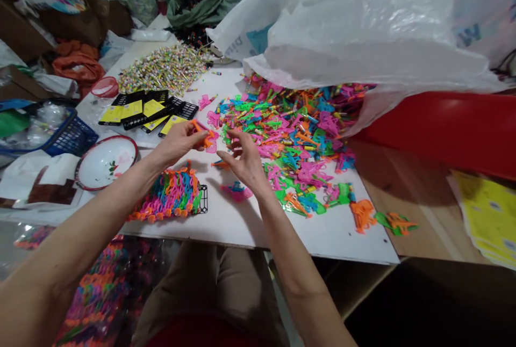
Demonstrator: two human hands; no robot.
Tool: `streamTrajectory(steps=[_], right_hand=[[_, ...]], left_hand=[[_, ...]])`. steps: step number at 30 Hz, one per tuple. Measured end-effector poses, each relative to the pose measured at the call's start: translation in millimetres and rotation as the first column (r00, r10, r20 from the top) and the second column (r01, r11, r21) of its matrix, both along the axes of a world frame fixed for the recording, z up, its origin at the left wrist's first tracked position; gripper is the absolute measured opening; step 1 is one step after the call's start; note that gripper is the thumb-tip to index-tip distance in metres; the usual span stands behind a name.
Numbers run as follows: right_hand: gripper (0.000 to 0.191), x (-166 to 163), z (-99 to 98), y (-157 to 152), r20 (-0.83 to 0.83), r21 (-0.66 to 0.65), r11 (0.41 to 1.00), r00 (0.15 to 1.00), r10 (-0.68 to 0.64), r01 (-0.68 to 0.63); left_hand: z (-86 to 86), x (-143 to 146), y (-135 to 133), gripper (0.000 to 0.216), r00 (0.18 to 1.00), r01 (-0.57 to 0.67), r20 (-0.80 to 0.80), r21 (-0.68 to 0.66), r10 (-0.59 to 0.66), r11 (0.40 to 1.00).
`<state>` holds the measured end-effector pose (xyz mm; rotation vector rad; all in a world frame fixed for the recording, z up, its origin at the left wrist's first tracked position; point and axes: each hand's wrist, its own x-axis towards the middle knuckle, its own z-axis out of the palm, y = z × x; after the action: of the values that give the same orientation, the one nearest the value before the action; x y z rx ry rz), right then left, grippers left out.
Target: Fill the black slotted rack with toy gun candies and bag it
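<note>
My left hand (182, 142) pinches a small orange plastic toy (205, 133) above the white table. To its right, my right hand (245, 161) is open, thumb and fingers apart, with nothing visible between them. It is beside a big loose pile of pink, green, blue and orange plastic toys (278, 135). Below my left hand lies a black grid rack (203, 199), mostly covered by rows of the same coloured toys (171, 194). A blue and pink toy (237, 190) lies on the table under my right hand.
Black racks with yellow labels (133, 109) lie beyond my left hand, before a heap of tiny tubes (165, 67). A red-rimmed white bowl (107, 161) and blue basket (74, 132) stand left. A large white sack (363, 24) hangs over the pile. Yellow sheets (486, 212) lie right.
</note>
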<state>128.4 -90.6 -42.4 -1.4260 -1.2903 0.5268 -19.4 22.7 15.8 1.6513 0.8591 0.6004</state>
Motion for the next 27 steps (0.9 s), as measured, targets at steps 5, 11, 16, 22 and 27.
streamTrajectory(steps=[5, 11, 16, 22, 27], right_hand=[[0.041, -8, 7.4, 18, 0.185, 0.140, 0.986, 0.977, -0.111, 0.086], [0.024, -3, -25.9, 4, -0.171, 0.009, 0.965, 0.952, -0.255, 0.260], [0.024, -11, -53.7, -27, -0.368, -0.202, 0.954, 0.885, -0.284, 0.222], [0.029, -2, -61.4, -34, -0.469, -0.266, 0.949, 0.836, -0.283, 0.172], [0.024, 4, -39.4, -24, -0.462, -0.148, 0.947, 0.826, -0.322, 0.286]], left_hand=[[12.1, 24, -9, 0.041, 0.965, 0.262, -0.026, 0.034, -0.261, 0.964], [1.5, 21, 56, 0.038, 0.785, 0.497, -0.545, 0.271, -0.294, 0.824], [-57.8, 50, 107, 0.042, 0.461, 0.749, -0.887, 0.399, 0.016, 0.529], [-95.9, 78, 115, 0.024, 0.440, 0.795, -0.898, 0.378, -0.021, 0.475], [-57.3, 63, 83, 0.023, 0.581, 0.744, -0.785, 0.406, -0.215, 0.530]])
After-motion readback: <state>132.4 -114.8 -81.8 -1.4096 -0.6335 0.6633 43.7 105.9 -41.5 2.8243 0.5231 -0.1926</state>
